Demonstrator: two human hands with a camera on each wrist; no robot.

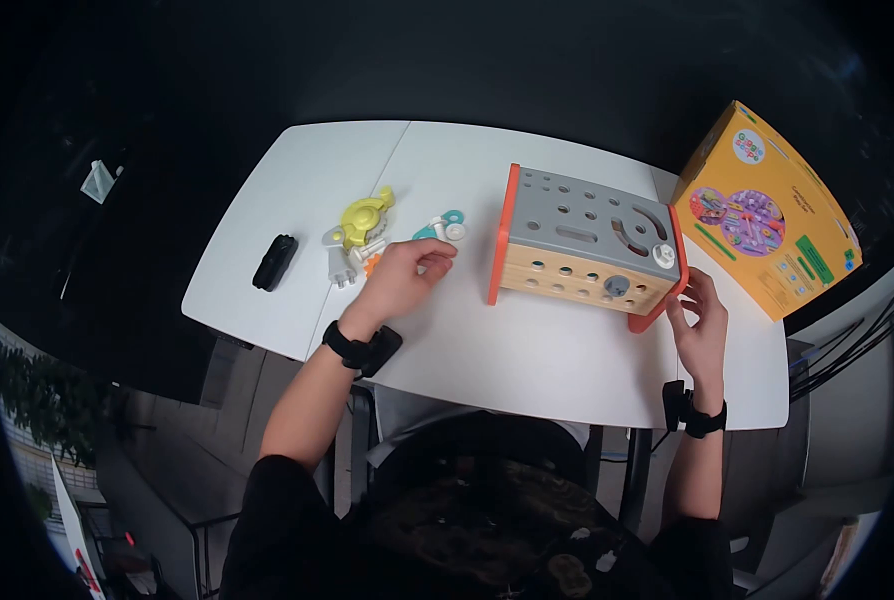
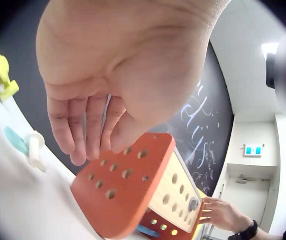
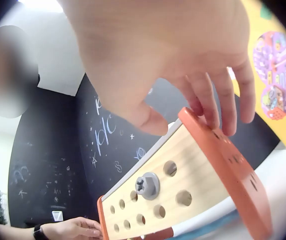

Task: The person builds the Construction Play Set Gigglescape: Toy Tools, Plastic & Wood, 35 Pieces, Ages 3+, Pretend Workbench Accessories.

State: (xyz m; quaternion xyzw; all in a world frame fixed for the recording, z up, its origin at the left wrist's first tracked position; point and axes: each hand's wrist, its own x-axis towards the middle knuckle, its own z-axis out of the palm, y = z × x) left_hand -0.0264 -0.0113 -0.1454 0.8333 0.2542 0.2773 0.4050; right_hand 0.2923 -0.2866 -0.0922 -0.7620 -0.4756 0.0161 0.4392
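Head view: passable strip of tabletop (image 1: 527, 365), lower middle, below toy bench (image 1: 577, 272). Bench blocks right of centre; carton (image 1: 767, 270) blocks upper right.

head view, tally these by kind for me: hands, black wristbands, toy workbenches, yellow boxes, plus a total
Hands: 2, the left hand and the right hand
Black wristbands: 2, the left wristband and the right wristband
Toy workbench: 1
Yellow box: 1
Total: 6
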